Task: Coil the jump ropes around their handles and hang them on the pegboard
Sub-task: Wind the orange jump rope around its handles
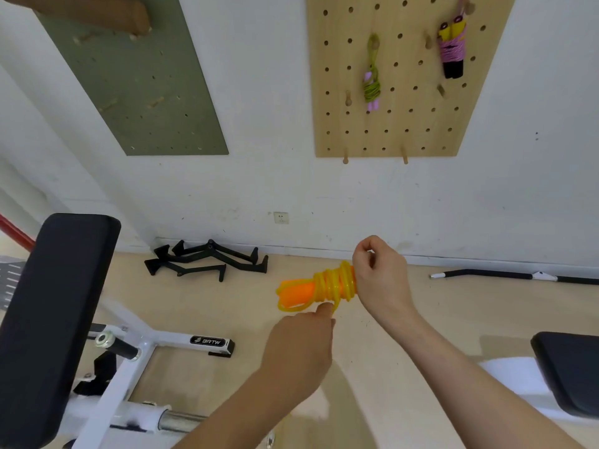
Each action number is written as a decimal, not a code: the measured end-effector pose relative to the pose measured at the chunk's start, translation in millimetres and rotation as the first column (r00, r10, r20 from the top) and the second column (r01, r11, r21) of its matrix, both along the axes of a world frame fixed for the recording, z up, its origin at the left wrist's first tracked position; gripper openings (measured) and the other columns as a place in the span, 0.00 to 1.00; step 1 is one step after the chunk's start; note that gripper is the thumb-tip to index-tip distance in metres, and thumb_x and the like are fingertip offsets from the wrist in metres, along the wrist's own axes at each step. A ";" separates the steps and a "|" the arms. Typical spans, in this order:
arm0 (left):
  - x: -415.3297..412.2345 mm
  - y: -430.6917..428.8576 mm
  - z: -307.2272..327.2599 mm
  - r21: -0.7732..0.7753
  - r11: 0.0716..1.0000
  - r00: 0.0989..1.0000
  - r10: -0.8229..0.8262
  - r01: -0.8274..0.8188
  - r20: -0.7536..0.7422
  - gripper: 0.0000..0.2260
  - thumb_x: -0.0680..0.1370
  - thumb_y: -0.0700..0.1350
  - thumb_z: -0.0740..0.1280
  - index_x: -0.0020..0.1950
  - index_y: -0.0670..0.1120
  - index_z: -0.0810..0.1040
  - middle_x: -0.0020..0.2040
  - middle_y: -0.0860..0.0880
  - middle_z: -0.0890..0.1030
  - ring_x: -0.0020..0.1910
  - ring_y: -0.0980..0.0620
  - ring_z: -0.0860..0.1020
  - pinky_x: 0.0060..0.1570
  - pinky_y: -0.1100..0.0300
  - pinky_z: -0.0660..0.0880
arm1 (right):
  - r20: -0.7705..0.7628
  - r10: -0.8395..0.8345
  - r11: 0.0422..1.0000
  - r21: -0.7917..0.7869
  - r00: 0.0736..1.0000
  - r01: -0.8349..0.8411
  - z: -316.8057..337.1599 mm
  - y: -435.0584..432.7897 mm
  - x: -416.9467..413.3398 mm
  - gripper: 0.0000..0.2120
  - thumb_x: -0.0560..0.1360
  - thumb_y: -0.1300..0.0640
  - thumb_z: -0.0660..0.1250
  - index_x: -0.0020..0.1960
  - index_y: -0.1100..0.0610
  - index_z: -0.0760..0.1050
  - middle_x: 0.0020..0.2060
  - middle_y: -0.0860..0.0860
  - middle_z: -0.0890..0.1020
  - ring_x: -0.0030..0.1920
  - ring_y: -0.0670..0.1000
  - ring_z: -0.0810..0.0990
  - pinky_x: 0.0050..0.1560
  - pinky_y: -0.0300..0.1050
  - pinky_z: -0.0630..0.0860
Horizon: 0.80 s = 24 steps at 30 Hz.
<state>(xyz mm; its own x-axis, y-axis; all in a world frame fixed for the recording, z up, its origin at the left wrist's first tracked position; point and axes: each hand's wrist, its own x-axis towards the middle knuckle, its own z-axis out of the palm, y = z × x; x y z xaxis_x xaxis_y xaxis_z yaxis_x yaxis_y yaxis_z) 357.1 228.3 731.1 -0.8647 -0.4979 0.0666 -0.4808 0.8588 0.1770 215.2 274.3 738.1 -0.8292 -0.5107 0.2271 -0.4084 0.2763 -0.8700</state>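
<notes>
While the pale, perforated wooden pegboard [389, 131] hangs above both hands, the right hand [382, 280] clasps the smooth orange handles [296, 291] wound in the glossy translucent jump rope [330, 283], and the left hand [299, 341] touches a dangling loop below, its grip unclear.

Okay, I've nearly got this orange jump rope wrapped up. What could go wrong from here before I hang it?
1. A slack loop hangs off the orange jump rope by the left hand. Left untucked, it may unwind.
2. The right hand grips only one end, so the turns could slide off the free end.
3. No loop is visibly left for hanging on the pegboard.
</notes>
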 end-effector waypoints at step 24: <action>-22.1 -52.7 73.9 0.638 0.767 0.967 0.107 0.067 -0.231 0.04 0.64 0.48 0.78 0.32 0.54 0.84 0.29 0.54 0.81 0.31 0.57 0.75 0.36 0.58 0.74 | -0.207 0.522 0.844 0.267 0.828 -0.465 47.0 28.8 1.8 0.11 0.72 0.61 0.59 0.32 0.51 0.67 0.21 0.45 0.68 0.24 0.47 0.66 0.26 0.39 0.62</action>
